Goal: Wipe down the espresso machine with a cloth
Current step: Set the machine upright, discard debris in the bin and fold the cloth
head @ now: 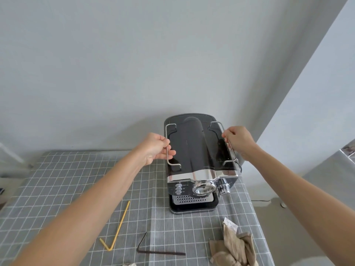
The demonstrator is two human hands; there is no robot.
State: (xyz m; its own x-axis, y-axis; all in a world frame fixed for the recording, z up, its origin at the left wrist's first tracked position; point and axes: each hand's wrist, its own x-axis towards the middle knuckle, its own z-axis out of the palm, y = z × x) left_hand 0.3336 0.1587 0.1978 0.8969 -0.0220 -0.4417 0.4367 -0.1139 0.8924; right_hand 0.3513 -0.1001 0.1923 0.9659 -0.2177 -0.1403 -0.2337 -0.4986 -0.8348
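Status: wiping looks not yet begun, as far as I can judge. Neither hand has the cloth, and both are busy with the machine's top rails.

Table (57,189), grey grid covering, carries everything. Machine (199,156) stands at its far right part, close to the wall, front panel toward the camera, drip tray at the bottom. Glossy black top, chrome band below it. Can't tell from here whether any surface has been wiped.

Left hand (156,148) is at the left rail (167,150): thumb and fingers curled round the wire, pinching it about midway along. Right hand (237,140) grips the right rail (229,144) the same way, fingers closed on the wire near its far half. Looks like a two-handed hold to steady, shift or lift off the rails; which one, can't tell.

Cloth (233,248), beige and crumpled, lies on the table at the near right edge, in front of the machine and well apart from both hands. Nothing touches it.

Left to do, my read: let go of the rails, pick up the cloth, wipe top, chrome, front and tray.

Also on the table: yellow bent stick (120,225) and dark bent stick (151,251), near centre, untouched.
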